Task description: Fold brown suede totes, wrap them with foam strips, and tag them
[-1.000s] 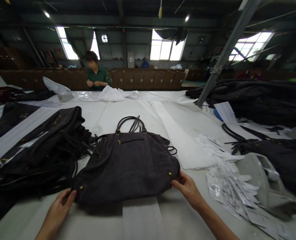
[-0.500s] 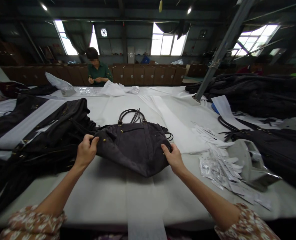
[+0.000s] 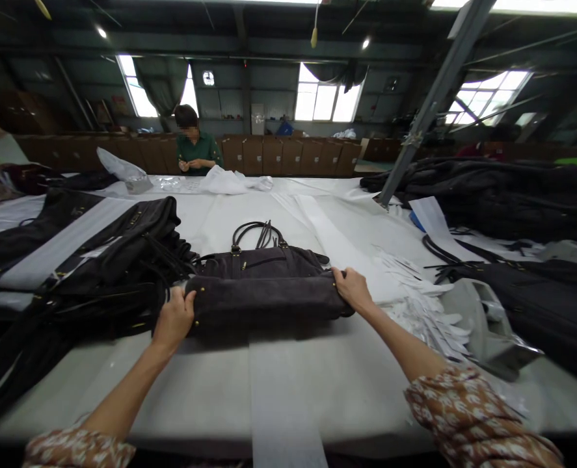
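Note:
A dark grey handbag (image 3: pixel 268 302) lies on the white-covered table in front of me, its flat base with small brass studs turned toward me. Its two looped handles (image 3: pixel 256 227) point away, and a zip shows on the side behind the base. My left hand (image 3: pixel 175 317) is closed on the left end of the base, thumb on top. At the opposite end, my right hand (image 3: pixel 351 289) grips the base corner. The fingertips of both hands are partly hidden behind the bag.
Stacked dark bags (image 3: pixel 136 240) crowd the left side. On the right are white tags (image 3: pixel 429 318), a grey tape dispenser (image 3: pixel 483 325) and another dark bag (image 3: pixel 556 292). A slanted metal post (image 3: pixel 415 133) rises behind. Across the table stands a person in green (image 3: pixel 198 149).
The bag's base has tipped up toward me and straightened between my hands, hiding much of its side. My right hand has shifted slightly right and up, my left a little lower.

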A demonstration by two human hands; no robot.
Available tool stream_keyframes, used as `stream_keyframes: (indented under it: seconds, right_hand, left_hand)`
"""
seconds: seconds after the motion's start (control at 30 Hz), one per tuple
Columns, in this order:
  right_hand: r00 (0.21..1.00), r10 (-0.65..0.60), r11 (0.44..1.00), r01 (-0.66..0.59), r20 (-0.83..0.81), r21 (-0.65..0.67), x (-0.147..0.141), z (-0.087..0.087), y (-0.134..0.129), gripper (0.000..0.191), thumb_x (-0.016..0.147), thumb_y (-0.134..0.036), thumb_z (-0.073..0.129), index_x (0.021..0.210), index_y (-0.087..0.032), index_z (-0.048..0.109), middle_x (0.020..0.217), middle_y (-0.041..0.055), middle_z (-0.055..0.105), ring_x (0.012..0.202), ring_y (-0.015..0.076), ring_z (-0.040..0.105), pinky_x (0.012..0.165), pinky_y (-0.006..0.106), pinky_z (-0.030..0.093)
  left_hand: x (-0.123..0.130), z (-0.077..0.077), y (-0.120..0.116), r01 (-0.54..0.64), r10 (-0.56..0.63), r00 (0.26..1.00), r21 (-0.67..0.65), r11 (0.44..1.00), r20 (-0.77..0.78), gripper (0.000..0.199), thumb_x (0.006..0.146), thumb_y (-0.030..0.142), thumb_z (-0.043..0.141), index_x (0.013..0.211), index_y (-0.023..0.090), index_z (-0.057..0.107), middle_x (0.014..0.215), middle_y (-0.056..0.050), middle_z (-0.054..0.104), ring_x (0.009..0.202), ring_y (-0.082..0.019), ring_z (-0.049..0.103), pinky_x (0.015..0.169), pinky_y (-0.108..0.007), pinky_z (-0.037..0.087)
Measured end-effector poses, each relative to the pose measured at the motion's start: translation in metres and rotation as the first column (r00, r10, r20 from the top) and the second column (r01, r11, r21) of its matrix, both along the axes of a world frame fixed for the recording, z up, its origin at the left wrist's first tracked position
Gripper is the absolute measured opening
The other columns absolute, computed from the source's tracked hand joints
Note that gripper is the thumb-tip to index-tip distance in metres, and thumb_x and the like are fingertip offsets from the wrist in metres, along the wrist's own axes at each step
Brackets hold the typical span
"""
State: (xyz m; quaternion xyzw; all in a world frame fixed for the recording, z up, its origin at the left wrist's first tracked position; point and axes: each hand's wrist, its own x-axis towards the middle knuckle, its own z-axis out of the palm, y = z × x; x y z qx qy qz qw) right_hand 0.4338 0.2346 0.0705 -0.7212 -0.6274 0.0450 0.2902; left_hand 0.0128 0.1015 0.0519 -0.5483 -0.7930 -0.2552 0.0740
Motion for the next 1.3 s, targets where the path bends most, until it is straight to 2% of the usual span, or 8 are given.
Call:
stream_keyframes:
  seconds: [0.17,0.37,0.5,0.7,0.93,1.07,1.17,1.3]
  right_hand:
    - [0.994,-0.019,0.999,0.022,0.105,-0.028,-0.011,-0.057,-0.020,0.040,0.093,-0.048,0.038,0.090,-0.015,0.059,0.069,0.0114,0.065,0.065,0.0234,0.061,0.060,0.030,0.038]
    - [0.982,0.037,0.985,-0.067,0.183,0.160,-0.011,-0.035,-0.037,0.052,0.093,-0.053,0.036,0.114,-0.009,0.054,0.095,0.0202,0.064,0.091,0.0312,0.059,0.077,0.041,0.043]
    - [0.842,0.354,0.791,-0.502,0.406,0.350,-0.029,-0.010,-0.067,0.077,0.084,-0.062,0.049,0.138,-0.009,0.035,0.133,0.0241,0.046,0.123,0.0365,0.041,0.102,0.053,0.027]
    - [0.450,0.678,0.574,-0.818,0.581,-0.036,-0.072,0.006,-0.056,0.096,0.073,-0.072,0.056,0.141,-0.009,0.032,0.111,0.0192,0.060,0.104,0.0332,0.052,0.097,0.051,0.030]
    - [0.460,0.644,0.537,-0.841,0.612,0.067,-0.079,-0.044,-0.019,0.040,0.095,-0.047,0.041,0.084,-0.015,0.063,0.072,0.0073,0.059,0.068,0.0198,0.052,0.065,0.032,0.033]
    - [0.460,0.627,0.542,-0.837,0.629,0.072,-0.082,-0.045,-0.017,0.040,0.095,-0.047,0.041,0.081,-0.016,0.060,0.072,0.0068,0.059,0.069,0.0197,0.051,0.065,0.032,0.032]
    - [0.454,0.650,0.537,-0.842,0.610,0.054,-0.084,-0.028,-0.018,0.038,0.095,-0.048,0.040,0.088,-0.016,0.059,0.077,0.0071,0.060,0.072,0.0202,0.052,0.068,0.032,0.033]
    - [0.443,0.689,0.496,-0.865,0.574,0.073,-0.078,-0.001,-0.023,0.037,0.093,-0.050,0.044,0.100,-0.016,0.059,0.082,0.0071,0.061,0.076,0.0208,0.052,0.072,0.033,0.034]
  left_hand:
    - [0.015,-0.060,-0.011,-0.063,0.063,0.998,-0.082,0.995,-0.007,0.025,0.094,0.039,0.034,0.095,0.017,0.046,0.062,-0.007,0.061,0.059,-0.025,0.063,0.046,-0.026,0.026]
    - [0.018,-0.060,-0.015,-0.137,0.137,0.991,-0.064,0.988,-0.010,0.033,0.095,0.043,0.029,0.099,0.015,0.046,0.065,-0.011,0.064,0.060,-0.026,0.064,0.046,-0.026,0.025]
    - [0.022,-0.061,-0.016,-0.160,0.160,0.987,-0.052,0.986,0.003,0.035,0.095,0.044,0.029,0.099,0.015,0.047,0.064,-0.011,0.063,0.060,-0.028,0.063,0.047,-0.027,0.024]
    - [0.019,-0.041,-0.018,-0.142,0.141,0.989,0.006,0.990,0.032,0.031,0.095,0.044,0.030,0.098,0.017,0.046,0.069,-0.007,0.062,0.063,-0.024,0.063,0.051,-0.027,0.029]
    - [0.010,-0.039,-0.033,-0.057,0.045,0.993,0.108,0.992,0.109,0.030,0.094,0.045,0.033,0.096,0.018,0.048,0.069,-0.004,0.059,0.060,-0.022,0.059,0.054,-0.029,0.036]
    - [0.026,-0.002,-0.029,0.155,-0.124,0.980,0.199,0.968,-0.157,0.077,0.074,0.064,0.060,0.128,0.013,0.037,0.121,-0.022,0.053,0.111,-0.034,0.052,0.091,-0.044,0.041]
    - [0.049,0.031,-0.011,0.446,-0.453,0.813,-0.110,0.888,-0.366,0.098,0.058,0.061,0.076,0.138,0.022,0.033,0.132,-0.020,0.048,0.125,-0.040,0.039,0.106,-0.056,0.023]
    - [0.064,0.044,0.015,0.465,-0.610,0.731,-0.431,0.773,-0.305,0.063,0.063,0.052,0.077,0.112,0.020,0.054,0.092,-0.012,0.064,0.091,-0.031,0.060,0.084,-0.041,0.042]
